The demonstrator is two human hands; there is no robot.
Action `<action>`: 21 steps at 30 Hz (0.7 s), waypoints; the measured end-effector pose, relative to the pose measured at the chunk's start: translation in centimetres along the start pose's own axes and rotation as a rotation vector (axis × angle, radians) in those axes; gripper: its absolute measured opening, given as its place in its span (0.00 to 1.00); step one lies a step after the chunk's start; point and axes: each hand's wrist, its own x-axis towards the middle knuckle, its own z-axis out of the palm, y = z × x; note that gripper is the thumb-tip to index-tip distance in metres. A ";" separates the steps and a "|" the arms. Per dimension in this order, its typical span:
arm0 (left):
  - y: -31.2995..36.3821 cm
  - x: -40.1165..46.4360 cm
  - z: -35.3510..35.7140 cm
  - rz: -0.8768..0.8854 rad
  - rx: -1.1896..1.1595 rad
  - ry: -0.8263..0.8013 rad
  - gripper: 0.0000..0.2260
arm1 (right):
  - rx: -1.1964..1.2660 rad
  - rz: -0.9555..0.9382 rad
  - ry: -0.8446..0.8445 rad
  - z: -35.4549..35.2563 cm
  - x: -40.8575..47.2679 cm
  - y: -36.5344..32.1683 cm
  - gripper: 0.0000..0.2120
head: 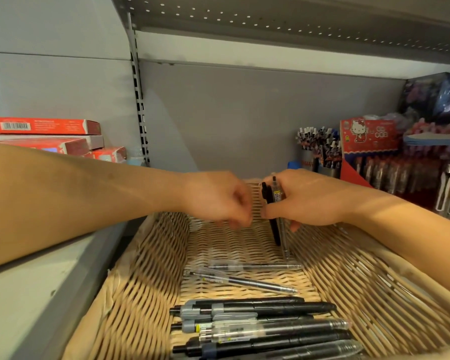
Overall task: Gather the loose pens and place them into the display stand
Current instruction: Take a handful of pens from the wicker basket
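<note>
In wicker basket [146, 276]: right hand [309, 198] grips black and clear pens [277, 216].

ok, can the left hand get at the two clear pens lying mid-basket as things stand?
Probably yes. The left hand hangs over the wicker basket, gripping nothing visible, and the two clear pens lie uncovered on the weave below it. The right hand, holding upright pens, sits off to the side.

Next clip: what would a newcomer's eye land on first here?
Two bare forearms meet over a wicker basket at centre. The right hand grips a few upright pens, while the left hand, blurred, hangs beside it. A heap of black pens lies along the basket's near edge.
</note>
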 end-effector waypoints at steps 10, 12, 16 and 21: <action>-0.1 -0.6 1.5 -0.035 0.626 -0.502 0.11 | -0.029 -0.041 0.020 -0.2 -0.2 -0.1 0.07; -0.2 -0.6 1.4 -0.027 0.631 -0.437 0.10 | -0.002 -0.036 0.005 -0.3 -0.2 0.0 0.04; -0.4 -0.2 0.7 0.001 0.513 -0.134 0.04 | -0.018 -0.059 -0.017 -0.2 -0.2 0.0 0.02; -0.2 0.3 -0.1 0.036 0.192 0.123 0.04 | -0.031 -0.072 -0.040 -0.2 -0.2 -0.2 0.06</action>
